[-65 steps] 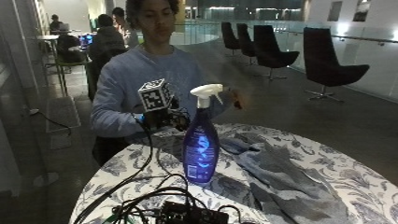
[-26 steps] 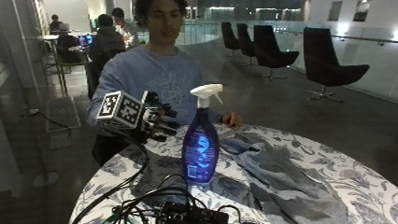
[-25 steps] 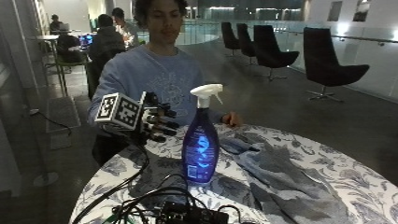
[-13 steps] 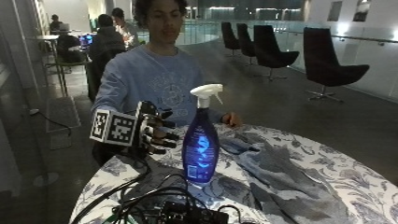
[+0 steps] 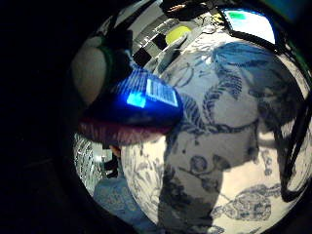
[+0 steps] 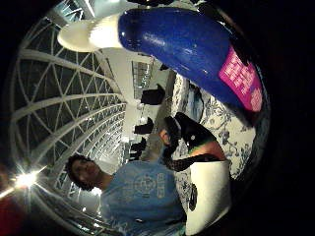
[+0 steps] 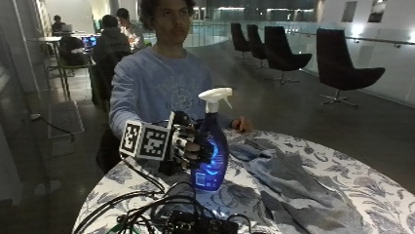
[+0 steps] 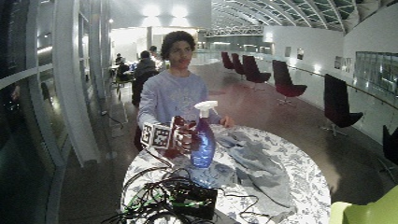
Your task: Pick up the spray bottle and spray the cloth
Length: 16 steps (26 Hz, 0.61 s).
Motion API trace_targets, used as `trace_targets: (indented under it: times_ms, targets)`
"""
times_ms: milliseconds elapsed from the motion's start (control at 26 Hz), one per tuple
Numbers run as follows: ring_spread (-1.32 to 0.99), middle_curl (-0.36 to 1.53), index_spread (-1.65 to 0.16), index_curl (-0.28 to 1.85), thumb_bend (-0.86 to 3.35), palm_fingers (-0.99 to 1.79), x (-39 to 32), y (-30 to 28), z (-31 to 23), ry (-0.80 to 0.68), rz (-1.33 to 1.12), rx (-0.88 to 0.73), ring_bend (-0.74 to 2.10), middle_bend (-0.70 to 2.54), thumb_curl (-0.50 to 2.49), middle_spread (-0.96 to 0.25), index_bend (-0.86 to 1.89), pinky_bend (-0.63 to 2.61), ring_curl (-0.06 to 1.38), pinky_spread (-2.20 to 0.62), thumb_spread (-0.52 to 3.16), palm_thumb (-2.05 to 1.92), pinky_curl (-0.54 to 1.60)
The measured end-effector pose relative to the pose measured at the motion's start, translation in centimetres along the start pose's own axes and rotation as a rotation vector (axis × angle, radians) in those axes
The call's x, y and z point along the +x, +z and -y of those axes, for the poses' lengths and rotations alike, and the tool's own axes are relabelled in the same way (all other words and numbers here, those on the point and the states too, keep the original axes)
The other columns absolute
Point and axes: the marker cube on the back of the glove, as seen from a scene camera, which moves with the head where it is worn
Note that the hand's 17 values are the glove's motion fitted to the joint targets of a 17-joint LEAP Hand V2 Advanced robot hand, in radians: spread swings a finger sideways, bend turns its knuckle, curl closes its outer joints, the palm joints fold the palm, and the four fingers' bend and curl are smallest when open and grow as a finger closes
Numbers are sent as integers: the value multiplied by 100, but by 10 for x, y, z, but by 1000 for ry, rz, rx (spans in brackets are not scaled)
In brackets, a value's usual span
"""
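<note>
A blue spray bottle (image 7: 213, 168) with a white trigger head stands upright on the flower-patterned round table (image 7: 353, 183). My gloved right hand (image 7: 187, 146) is against the bottle's left side, and its fingers curl round the body below the neck. Both palm views show the bottle (image 5: 141, 97) (image 6: 187, 44) very close to the palm. A grey-blue cloth (image 7: 292, 183) lies crumpled and spread on the table to the right of the bottle. In the wide outside view, hand (image 8: 180, 135), bottle (image 8: 203, 142) and cloth (image 8: 255, 158) stand the same way.
The person's bare left hand (image 7: 241, 124) rests at the table's far edge behind the cloth. A black box with a tangle of cables (image 7: 188, 222) sits at the near edge in front of the bottle. Dark chairs (image 7: 344, 73) stand well behind.
The gloved hand has come down from chest height, moved right to the bottle, and its fingers have closed round it. The bottle and cloth have stayed put.
</note>
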Motion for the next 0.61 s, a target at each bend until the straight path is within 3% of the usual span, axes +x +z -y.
trace_targets:
  times_ms: [307, 615]
  targets:
    - [1, 39, -36, 13, -3, 61, -1, 19, 24, -11, -15, 147, 51, 34, 34, -4, 3, 42, 35, 23, 99, 74, 36]
    - [-3, 39, -34, 11, 3, 85, 3, 26, 26, -12, -62, 236, 62, 36, 40, -5, 9, 47, 36, 20, 92, 88, 37]
